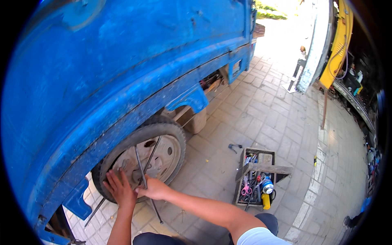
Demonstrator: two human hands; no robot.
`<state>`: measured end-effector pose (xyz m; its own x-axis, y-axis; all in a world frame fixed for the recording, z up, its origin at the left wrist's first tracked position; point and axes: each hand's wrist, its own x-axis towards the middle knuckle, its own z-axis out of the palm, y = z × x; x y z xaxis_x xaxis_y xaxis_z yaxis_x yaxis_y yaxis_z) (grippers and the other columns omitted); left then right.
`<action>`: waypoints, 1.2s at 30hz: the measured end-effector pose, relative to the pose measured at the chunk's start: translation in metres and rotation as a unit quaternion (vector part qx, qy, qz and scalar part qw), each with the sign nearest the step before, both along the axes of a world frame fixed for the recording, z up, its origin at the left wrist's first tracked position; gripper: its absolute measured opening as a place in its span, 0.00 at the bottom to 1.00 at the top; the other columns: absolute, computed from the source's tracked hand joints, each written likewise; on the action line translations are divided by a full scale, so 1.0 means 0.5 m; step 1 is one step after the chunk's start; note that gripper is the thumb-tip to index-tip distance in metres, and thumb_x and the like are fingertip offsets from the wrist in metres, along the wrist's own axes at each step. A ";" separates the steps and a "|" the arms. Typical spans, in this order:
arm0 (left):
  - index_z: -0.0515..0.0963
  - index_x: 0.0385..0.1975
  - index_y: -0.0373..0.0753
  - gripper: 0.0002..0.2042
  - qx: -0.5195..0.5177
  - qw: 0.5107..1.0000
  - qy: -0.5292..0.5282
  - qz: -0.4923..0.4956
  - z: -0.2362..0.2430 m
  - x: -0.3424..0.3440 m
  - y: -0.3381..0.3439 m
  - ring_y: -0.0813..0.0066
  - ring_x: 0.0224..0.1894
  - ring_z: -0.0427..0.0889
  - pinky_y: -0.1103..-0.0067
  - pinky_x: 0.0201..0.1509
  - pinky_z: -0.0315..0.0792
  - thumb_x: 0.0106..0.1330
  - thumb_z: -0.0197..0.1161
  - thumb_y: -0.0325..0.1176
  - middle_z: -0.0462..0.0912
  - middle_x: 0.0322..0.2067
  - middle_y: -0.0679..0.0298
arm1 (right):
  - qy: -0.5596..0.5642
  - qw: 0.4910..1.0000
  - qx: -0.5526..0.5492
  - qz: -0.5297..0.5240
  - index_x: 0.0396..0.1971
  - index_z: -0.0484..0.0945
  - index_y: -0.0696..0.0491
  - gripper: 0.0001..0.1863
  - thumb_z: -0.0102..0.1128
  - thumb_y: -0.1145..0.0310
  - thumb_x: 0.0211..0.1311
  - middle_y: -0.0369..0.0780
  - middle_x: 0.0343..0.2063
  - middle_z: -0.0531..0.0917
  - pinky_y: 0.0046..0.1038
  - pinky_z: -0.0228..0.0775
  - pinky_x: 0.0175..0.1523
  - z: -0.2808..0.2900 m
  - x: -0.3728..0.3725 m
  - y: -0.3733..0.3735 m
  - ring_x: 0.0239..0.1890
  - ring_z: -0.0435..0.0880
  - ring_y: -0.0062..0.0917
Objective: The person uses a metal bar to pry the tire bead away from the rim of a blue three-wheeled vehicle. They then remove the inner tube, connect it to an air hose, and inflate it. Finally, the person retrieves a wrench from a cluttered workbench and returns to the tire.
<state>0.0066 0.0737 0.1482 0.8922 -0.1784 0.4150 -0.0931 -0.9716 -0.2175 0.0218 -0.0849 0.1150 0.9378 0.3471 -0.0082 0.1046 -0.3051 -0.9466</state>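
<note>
A truck wheel (169,151) with a black tire and a dusty pale rim sits beneath a blue vehicle body. In front of its hub stands a cross-shaped lug wrench (139,158), its long dark bars crossing near the wheel's middle. My right hand (152,188) is closed around the wrench close to where the bars meet. Spread flat, the fingers of my left hand (120,188) lie over the left part of the rim and hold nothing. Whether that palm presses on the rim I cannot tell. The wrench's end at the hub is partly hidden.
A toolbox (238,185) with several tools, pink-handled scissors and a blue can stands to the right on paving. Near it lies a small black part (234,147). A thin rod (94,212) slants beside the tire. The blue truck panel (134,77) overhangs the wheel.
</note>
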 end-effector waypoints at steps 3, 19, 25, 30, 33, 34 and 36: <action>0.55 0.68 0.38 0.55 0.015 0.995 -0.079 -0.061 -0.025 0.011 -0.016 0.41 0.72 0.42 0.45 0.70 0.39 0.38 0.78 0.51 0.44 0.69 0.40 | 0.058 0.979 0.186 -0.055 0.33 0.70 0.62 0.24 0.60 0.52 0.62 0.47 0.24 0.80 0.34 0.73 0.30 0.033 0.021 -0.043 0.24 0.81 0.36; 0.64 0.61 0.41 0.46 -0.030 0.997 -0.039 -0.057 -0.003 -0.006 -0.057 0.45 0.72 0.42 0.50 0.71 0.43 0.35 0.79 0.37 0.44 0.70 0.44 | -0.064 0.994 -0.026 -0.083 0.32 0.79 0.64 0.15 0.51 0.65 0.64 0.54 0.28 0.83 0.43 0.73 0.39 0.146 0.078 -0.218 0.34 0.83 0.47; 0.61 0.67 0.50 0.34 0.109 0.992 -0.060 -0.017 0.004 -0.008 -0.020 0.44 0.69 0.53 0.51 0.71 0.44 0.60 0.60 0.49 0.58 0.66 0.48 | -0.083 0.976 -0.194 -0.053 0.34 0.81 0.61 0.14 0.53 0.65 0.63 0.54 0.35 0.82 0.45 0.74 0.43 0.245 -0.042 -0.352 0.38 0.83 0.49; 0.62 0.66 0.48 0.32 0.091 0.993 -0.073 -0.028 0.012 -0.024 -0.055 0.44 0.68 0.54 0.51 0.70 0.45 0.61 0.59 0.48 0.58 0.66 0.46 | -0.143 0.976 -0.064 -0.150 0.33 0.76 0.58 0.14 0.51 0.61 0.66 0.53 0.31 0.81 0.47 0.71 0.42 0.271 -0.048 -0.487 0.37 0.80 0.50; 0.62 0.66 0.45 0.32 0.101 0.990 -0.091 -0.042 0.014 -0.023 -0.076 0.44 0.68 0.55 0.51 0.69 0.47 0.61 0.57 0.49 0.58 0.66 0.45 | -0.204 0.961 -0.009 -0.185 0.33 0.75 0.59 0.14 0.51 0.61 0.67 0.53 0.28 0.80 0.45 0.70 0.39 0.313 -0.051 -0.538 0.36 0.79 0.50; 0.63 0.65 0.44 0.32 0.093 0.990 -0.092 -0.044 0.023 -0.028 -0.082 0.44 0.68 0.56 0.51 0.69 0.48 0.62 0.57 0.48 0.59 0.65 0.45 | -0.222 0.956 0.017 -0.190 0.32 0.75 0.59 0.14 0.51 0.62 0.67 0.53 0.27 0.79 0.44 0.70 0.39 0.325 -0.053 -0.547 0.35 0.79 0.50; 0.63 0.65 0.41 0.31 0.077 0.991 -0.094 -0.048 0.033 -0.035 -0.085 0.44 0.66 0.57 0.50 0.68 0.49 0.63 0.55 0.47 0.60 0.64 0.45 | -0.190 0.960 0.100 -0.181 0.33 0.74 0.61 0.14 0.51 0.63 0.68 0.53 0.25 0.78 0.41 0.67 0.37 0.330 -0.072 -0.575 0.30 0.78 0.47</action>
